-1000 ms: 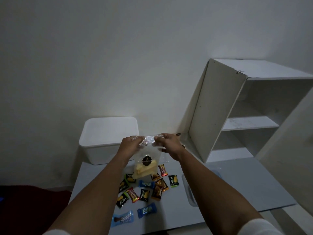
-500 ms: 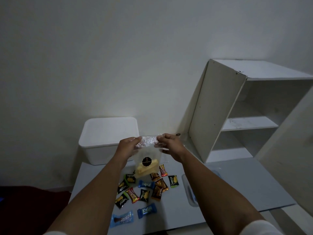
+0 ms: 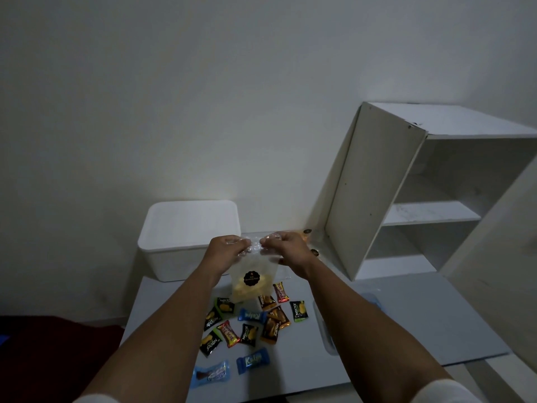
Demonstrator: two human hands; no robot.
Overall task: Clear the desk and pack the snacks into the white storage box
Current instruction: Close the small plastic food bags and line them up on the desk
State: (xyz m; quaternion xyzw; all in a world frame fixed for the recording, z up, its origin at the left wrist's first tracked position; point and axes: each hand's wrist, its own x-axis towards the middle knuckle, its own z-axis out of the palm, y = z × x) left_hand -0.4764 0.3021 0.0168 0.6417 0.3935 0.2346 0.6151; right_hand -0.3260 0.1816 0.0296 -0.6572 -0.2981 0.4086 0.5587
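A clear plastic bag of yellow chips with a round black label hangs above the desk. My left hand pinches its top left edge and my right hand pinches its top right edge. The white storage box stands with its lid on at the back left of the grey desk, just behind my left hand. Several small wrapped snacks lie scattered below the bag, among them a blue Kalpa pack, a black Nextar pack and a red candy.
A white open shelf unit stands on the desk at the back right. A clear flat plastic lid or tray lies under my right forearm. Two small round dark objects sit beside the shelf. The desk's front edge runs close below.
The bag has tilted and sunk slightly, and my hands have drawn a little closer together on its top edge. The snacks and the box have not moved.
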